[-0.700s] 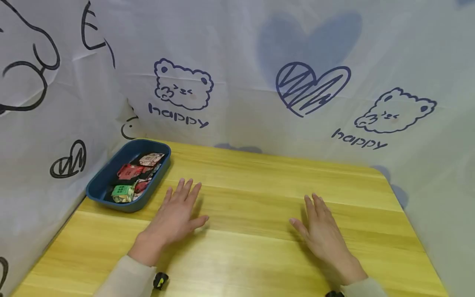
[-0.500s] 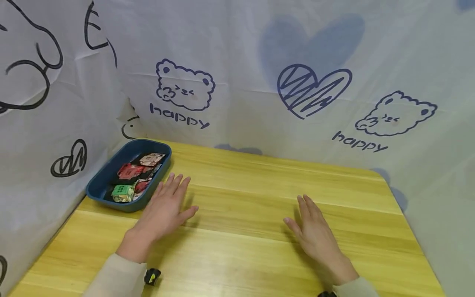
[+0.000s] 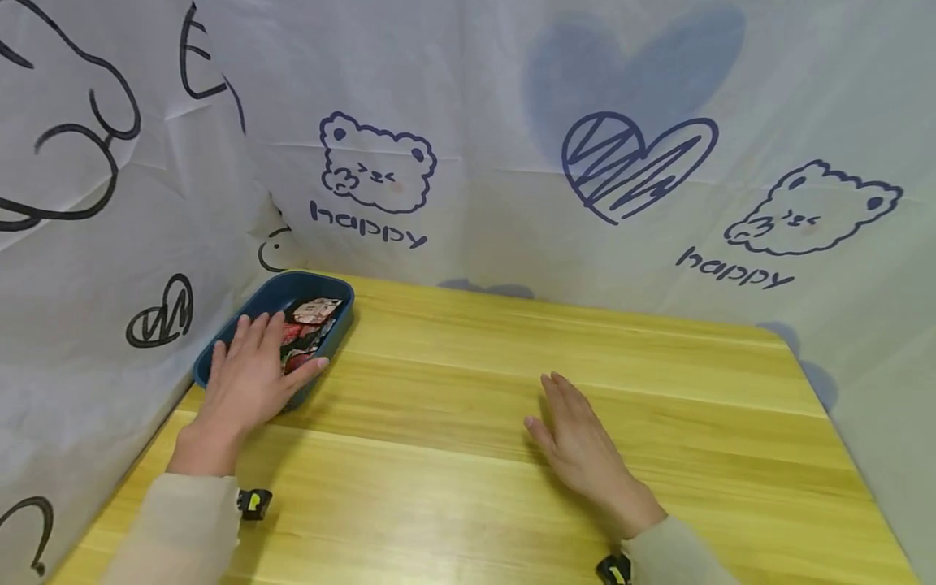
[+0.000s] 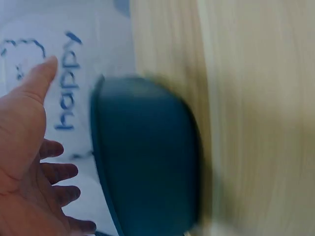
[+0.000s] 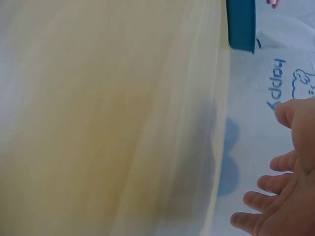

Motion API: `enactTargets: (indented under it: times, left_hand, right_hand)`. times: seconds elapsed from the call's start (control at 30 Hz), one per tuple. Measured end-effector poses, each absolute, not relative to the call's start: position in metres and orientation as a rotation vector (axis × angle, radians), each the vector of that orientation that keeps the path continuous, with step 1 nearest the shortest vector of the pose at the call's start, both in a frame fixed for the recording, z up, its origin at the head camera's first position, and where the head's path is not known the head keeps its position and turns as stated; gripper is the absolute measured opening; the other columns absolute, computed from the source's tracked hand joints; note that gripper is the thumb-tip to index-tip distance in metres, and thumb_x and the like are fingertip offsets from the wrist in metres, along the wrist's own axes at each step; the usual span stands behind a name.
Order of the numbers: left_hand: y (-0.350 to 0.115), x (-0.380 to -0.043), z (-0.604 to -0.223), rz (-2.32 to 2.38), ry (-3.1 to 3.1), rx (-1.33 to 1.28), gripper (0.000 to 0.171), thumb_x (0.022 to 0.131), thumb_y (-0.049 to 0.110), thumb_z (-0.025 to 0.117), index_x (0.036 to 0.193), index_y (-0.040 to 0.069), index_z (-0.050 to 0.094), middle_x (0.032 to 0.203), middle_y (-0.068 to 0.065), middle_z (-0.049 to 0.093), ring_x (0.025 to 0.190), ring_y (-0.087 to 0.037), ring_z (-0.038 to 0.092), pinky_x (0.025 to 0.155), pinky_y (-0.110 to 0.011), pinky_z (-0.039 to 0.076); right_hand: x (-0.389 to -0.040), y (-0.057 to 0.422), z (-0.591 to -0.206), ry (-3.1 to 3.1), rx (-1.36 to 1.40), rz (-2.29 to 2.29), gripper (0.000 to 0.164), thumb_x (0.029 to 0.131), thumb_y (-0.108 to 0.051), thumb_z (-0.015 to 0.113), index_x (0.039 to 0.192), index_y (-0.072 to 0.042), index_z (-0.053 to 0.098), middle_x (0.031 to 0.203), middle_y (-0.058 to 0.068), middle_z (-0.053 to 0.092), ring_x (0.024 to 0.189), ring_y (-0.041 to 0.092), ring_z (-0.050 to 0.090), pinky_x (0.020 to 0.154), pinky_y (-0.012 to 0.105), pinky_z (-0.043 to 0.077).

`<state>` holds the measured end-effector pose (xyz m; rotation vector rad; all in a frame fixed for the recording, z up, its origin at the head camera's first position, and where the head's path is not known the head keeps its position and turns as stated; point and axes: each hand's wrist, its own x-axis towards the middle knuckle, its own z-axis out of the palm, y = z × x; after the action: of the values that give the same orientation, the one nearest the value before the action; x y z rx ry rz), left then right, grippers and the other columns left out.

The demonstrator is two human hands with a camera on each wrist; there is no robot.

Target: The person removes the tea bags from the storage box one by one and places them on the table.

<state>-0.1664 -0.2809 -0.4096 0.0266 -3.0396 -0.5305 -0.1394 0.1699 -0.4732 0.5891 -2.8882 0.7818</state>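
Note:
A dark blue tray (image 3: 338, 329) stands at the back left of the table, holding several small wrapped packets; a pale pink one (image 3: 316, 310) shows at its far end. My left hand (image 3: 244, 382) hovers over the tray's near part, fingers spread and nothing held, and it hides the green packet. In the left wrist view the tray's outer wall (image 4: 147, 157) is beside the left hand (image 4: 29, 147), which stays apart from it. My right hand (image 3: 585, 447) is above the middle of the table, fingers extended and holding nothing; the right wrist view shows its fingers (image 5: 273, 184) apart from everything.
The yellow wood-grain table (image 3: 439, 390) fills the space between and around the hands. A white cloth (image 3: 483, 162) printed with bears and hearts hangs behind it and along the left side. Each wrist wears a black band (image 3: 254, 504).
My left hand has moved left from beside the tray to over it, covering the green packet. My right hand has shifted somewhat to the left. The view has turned slightly.

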Motion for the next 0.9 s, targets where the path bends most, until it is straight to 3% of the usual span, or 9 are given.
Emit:
enactTargets:
  times: [0.13,0.4,0.53,0.9]
  left_hand:
    - [-0.308,-0.176,-0.412,-0.461,-3.081,0.129,0.123,0.093,0.087,0.044,0.167,-0.005,0.009,0.169,-0.039,0.009,0.157,-0.058,-0.003,0.113,-0.087,0.0]
    - [-0.338,-0.189,-0.424,-0.453,-3.142,0.22,0.123,0.097,0.085,0.033,0.162,-0.015,0.008,0.165,-0.045,0.005,0.153,-0.064,-0.001,0.111,-0.088,0.007]
    - [-0.338,-0.187,-0.432,-0.437,-3.181,0.213,0.124,0.097,0.085,0.032,0.161,-0.018,0.007,0.164,-0.047,0.005,0.151,-0.066,0.004,0.112,-0.085,0.013]
    - [-0.301,-0.184,-0.438,-0.435,-3.208,0.13,0.123,0.096,0.088,0.027,0.164,-0.012,0.003,0.167,-0.043,0.0,0.154,-0.063,0.002,0.117,-0.082,0.008]
  right_hand:
    - [-0.141,0.155,-0.475,-2.917,0.605,0.857,0.072,0.11,-0.034,0.058,0.162,0.006,0.03,0.167,0.029,0.032,0.154,0.048,0.034,0.122,0.064,0.034]
    - [-0.144,0.142,-0.475,-2.985,0.643,0.859,0.073,0.11,-0.034,0.057,0.162,0.008,0.029,0.166,0.029,0.034,0.155,0.045,0.033,0.127,0.058,0.03]
    - [-0.142,0.142,-0.477,-3.03,0.654,0.855,0.073,0.111,-0.035,0.055,0.162,0.008,0.028,0.166,0.03,0.033,0.156,0.045,0.032,0.128,0.058,0.027]
    - [-0.14,0.147,-0.477,-3.072,0.619,0.871,0.074,0.111,-0.037,0.053,0.164,0.007,0.026,0.168,0.029,0.03,0.157,0.044,0.029,0.129,0.057,0.025]
